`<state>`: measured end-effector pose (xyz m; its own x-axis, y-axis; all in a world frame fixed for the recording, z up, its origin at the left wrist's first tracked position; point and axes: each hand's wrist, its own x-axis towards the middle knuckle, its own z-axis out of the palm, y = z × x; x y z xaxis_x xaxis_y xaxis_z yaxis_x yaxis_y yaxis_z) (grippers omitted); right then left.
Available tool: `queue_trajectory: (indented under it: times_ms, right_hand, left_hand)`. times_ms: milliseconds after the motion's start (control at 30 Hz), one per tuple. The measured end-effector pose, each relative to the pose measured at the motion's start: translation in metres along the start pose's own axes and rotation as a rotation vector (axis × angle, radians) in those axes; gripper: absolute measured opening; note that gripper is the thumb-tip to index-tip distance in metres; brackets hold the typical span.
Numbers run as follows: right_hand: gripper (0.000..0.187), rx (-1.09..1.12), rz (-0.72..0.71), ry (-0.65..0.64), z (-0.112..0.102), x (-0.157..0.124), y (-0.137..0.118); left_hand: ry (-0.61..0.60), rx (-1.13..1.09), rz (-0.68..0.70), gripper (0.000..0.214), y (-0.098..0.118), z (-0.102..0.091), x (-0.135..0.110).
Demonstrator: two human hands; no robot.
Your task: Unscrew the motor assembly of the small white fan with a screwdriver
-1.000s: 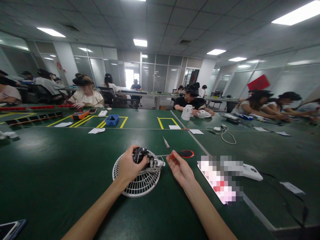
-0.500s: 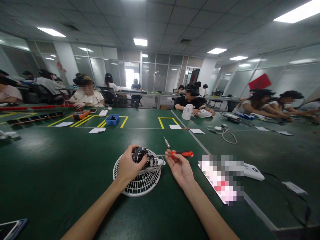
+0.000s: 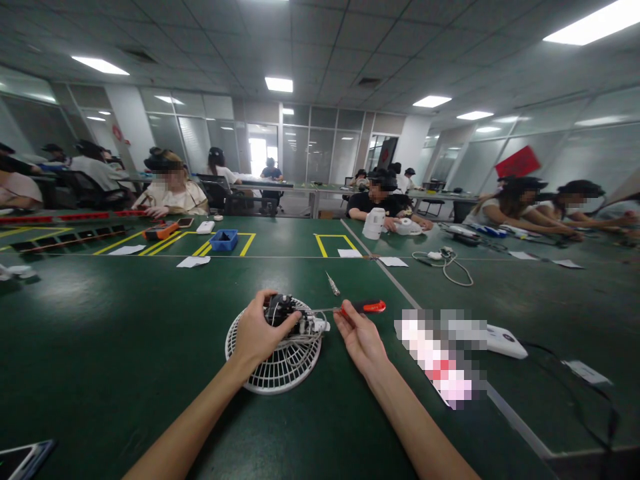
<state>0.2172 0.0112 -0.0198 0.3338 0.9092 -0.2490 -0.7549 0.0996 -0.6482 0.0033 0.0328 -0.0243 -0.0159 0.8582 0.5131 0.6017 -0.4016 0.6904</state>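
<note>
A round white fan grille (image 3: 280,377) lies flat on the green table in front of me. On top of it sits a black fan motor (image 3: 281,307) with white wires and white parts at its right side. My left hand (image 3: 263,330) is wrapped round the motor from the left, its thumb across the front. In my right hand (image 3: 361,330) is a screwdriver (image 3: 374,307) with a red and black handle, pinched between fingers and thumb. Its shaft points left to the motor's right side; where the tip meets it is too small to tell.
A small screwdriver (image 3: 333,285) lies behind the grille. To the right are a phone-like slab (image 3: 435,360), blurred out, and a white device (image 3: 505,341) with a black cable. A blue bin (image 3: 224,240) stands farther back. Several people sit round the tables.
My left thumb has shifted slightly right along the motor. The screwdriver's handle has turned a little in my right fingers. The grille has stayed put.
</note>
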Motion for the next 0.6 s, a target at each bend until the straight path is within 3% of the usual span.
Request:
queue_trajectory:
  times_ms: [300,433,600]
  right_hand:
    - [0.026,0.067,-0.012,-0.01,0.0026,-0.005,-0.0006]
    - [0.015,0.003,0.015,0.026,0.0038,-0.0066,0.0023]
    - [0.023,-0.079,0.016,0.024,0.0006,-0.0046,0.0041]
  left_hand:
    - [0.009,0.018,0.004,0.058,0.0007,0.0007,-0.0005]
    - [0.015,0.03,0.011,0.059,0.0005,0.0013,-0.0005]
    - [0.011,0.017,-0.004,0.058,0.0028,-0.0002,-0.0006]
